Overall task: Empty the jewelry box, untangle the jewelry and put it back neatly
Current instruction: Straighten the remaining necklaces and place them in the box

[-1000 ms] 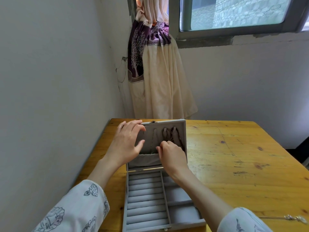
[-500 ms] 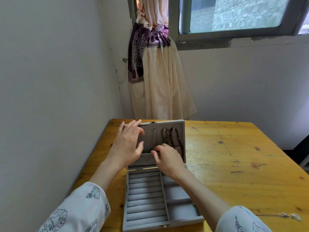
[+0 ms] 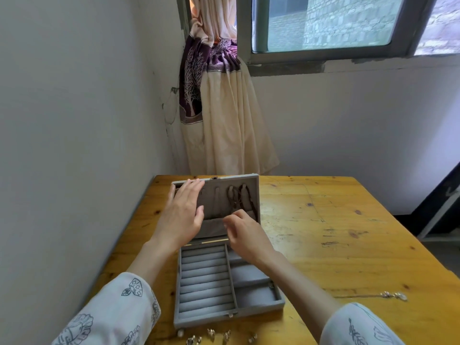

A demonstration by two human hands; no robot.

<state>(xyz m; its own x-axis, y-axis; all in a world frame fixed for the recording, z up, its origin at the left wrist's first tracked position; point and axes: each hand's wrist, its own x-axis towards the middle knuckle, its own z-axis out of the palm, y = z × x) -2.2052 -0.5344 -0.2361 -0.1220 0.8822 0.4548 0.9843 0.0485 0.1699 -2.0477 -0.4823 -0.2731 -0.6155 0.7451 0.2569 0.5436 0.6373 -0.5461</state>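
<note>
Your left hand [image 3: 183, 215] is hovering flat with fingers spread, palm toward the inside of the raised lid [image 3: 234, 192], its fingertips reaching the lid's top edge on the left side. Your right hand [image 3: 247, 235] is sitting at the lid's lower pocket with fingers curled in, thumb and forefinger close together; whether they're pinching anything, you can't tell. Dark cords [image 3: 240, 199] are hanging from hooks in the lid, just above your right hand. The box [image 3: 225, 317] is lying open on the table [image 3: 348, 245], its grey ring rolls on the left and side compartments on the right looking bare, apart from a small piece at the right wall. Small gold pieces [image 3: 219, 336] are lying on the table just in front of the box. A thin chain [image 3: 388, 295] is lying on the table, well right of the box.
</note>
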